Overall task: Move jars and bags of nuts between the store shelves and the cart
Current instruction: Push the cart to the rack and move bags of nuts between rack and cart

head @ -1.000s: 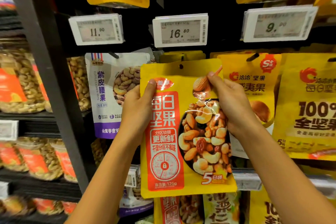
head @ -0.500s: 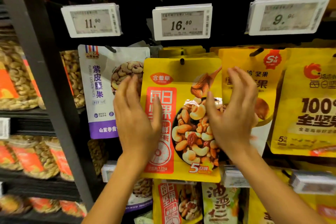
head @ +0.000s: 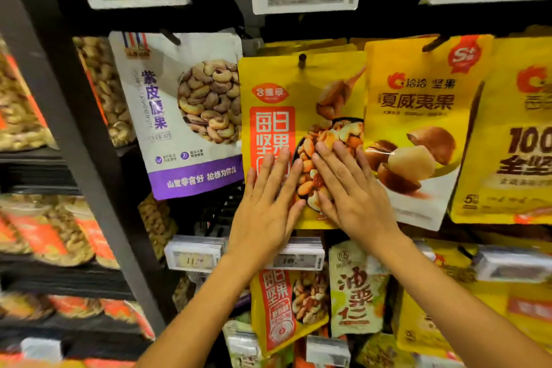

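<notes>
Hands: two, left hand [head: 265, 212] | right hand [head: 352, 194]; fingers flat, pressing one hanging mixed-nut bag [head: 286, 92]

We see two bare forearms rising from the bottom edge of the view — no sleeves reach into sight on either. The left hand [head: 265, 212] and the right hand [head: 352, 197] wear no gloves, rings, watch or bracelet that we can make out. Fingernails look short and unpainted — the motion blur softens finer detail.
</notes>
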The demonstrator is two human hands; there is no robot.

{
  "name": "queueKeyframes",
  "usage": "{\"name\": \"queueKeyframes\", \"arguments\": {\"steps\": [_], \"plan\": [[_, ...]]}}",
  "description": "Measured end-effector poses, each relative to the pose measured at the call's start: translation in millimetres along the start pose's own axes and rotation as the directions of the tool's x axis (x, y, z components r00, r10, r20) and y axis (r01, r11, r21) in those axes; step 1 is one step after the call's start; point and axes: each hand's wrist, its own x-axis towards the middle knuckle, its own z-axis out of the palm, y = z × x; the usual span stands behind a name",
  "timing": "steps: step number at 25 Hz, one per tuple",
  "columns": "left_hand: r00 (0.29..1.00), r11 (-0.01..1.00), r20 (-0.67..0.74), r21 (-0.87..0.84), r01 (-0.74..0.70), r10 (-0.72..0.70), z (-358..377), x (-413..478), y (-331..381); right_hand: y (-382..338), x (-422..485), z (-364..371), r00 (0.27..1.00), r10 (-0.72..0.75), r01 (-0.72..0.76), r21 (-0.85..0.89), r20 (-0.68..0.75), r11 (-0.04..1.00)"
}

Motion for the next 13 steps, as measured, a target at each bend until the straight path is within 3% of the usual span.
{"name": "queueKeyframes", "arguments": {"steps": [5, 8, 10, 13], "plan": [[0.999, 0.998, 0.035, -0.061, -0.011, 0.013, -10.8, 4.0, -2.1, -5.0, 6.2, -5.6, 0.998, 0.022, -0.022, 0.003, 0.058, 1.0], [0.999, 0.96, 0.033, -0.278, 0.021, -0.012, -33.1, -1.6, 0.4, -13.7, 8.8, -29.5, 0.996, 0.063, -0.07, 0.121, 0.067, 0.99], [0.997, 0.904, 0.005, -0.42, 0.075, -0.081, -54.7, -5.4, 1.9, -24.7, 12.4, -50.2, 0.993, 0.111, -0.115, 0.184, 0.034, 0.976], [0.948, 0.762, -0.02, -0.6, 0.243, -0.317, -85.0, -21.8, 5.9, -43.7, 11.2, -80.8, 0.979, 0.203, -0.181, 0.34, -0.03, 0.923]]}}
